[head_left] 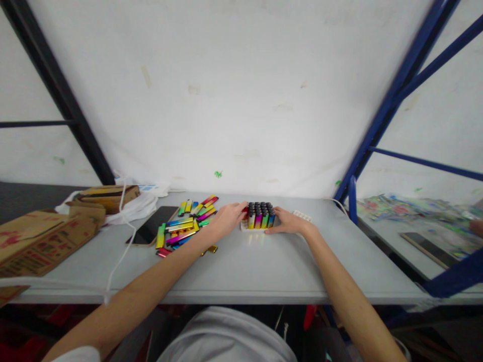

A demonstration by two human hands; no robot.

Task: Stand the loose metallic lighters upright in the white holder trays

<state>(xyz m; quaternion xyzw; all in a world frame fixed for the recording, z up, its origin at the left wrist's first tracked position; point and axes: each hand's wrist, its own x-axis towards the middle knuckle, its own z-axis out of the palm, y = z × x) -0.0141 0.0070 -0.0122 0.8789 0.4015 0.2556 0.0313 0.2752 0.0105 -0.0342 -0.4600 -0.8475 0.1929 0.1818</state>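
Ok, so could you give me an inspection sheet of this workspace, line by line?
Surface: smooth grey table.
Job's things: tray of upright lighters; loose lighters lying left of it.
Clutter: phone, cardboard boxes, bag, small white pack.
Hands: left hand touches the tray's left side, right hand lies flat against its right side.
Cables: white cable running over the front edge.
Surroundings: white wall, blue rack, neighbouring table.

Near half of table [264,266] bare, open from the front edge. Left side crowded: loose lighters [186,223], phone [153,225], white cable [121,251], cardboard boxes [41,241]. Centre back: tray of lighters [259,216] (wall close behind). Blue rack post [352,198] bounds the right.
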